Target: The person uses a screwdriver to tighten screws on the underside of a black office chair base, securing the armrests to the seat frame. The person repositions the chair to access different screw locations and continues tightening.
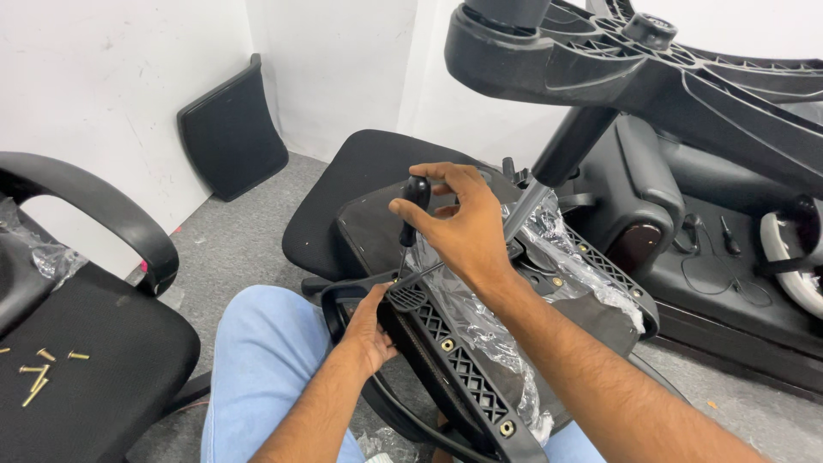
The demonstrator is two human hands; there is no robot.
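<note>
My right hand (459, 225) grips the black handle of a screwdriver (413, 206) that stands nearly upright, its shaft pointing down at the armrest bracket (406, 297). My left hand (370, 330) holds the black armrest at that bracket from below. Both rest on an upturned office chair seat (480, 377) with a ribbed black plastic underside and brass bolts. Clear plastic wrap (480, 321) lies across the underside.
An inverted star-shaped chair base (600, 64) hangs over the seat at the top right. A second chair (86, 360) at left carries several loose brass screws (39, 369). A black back panel (231, 133) leans on the white wall. My blue-trousered knee (261, 360) is below.
</note>
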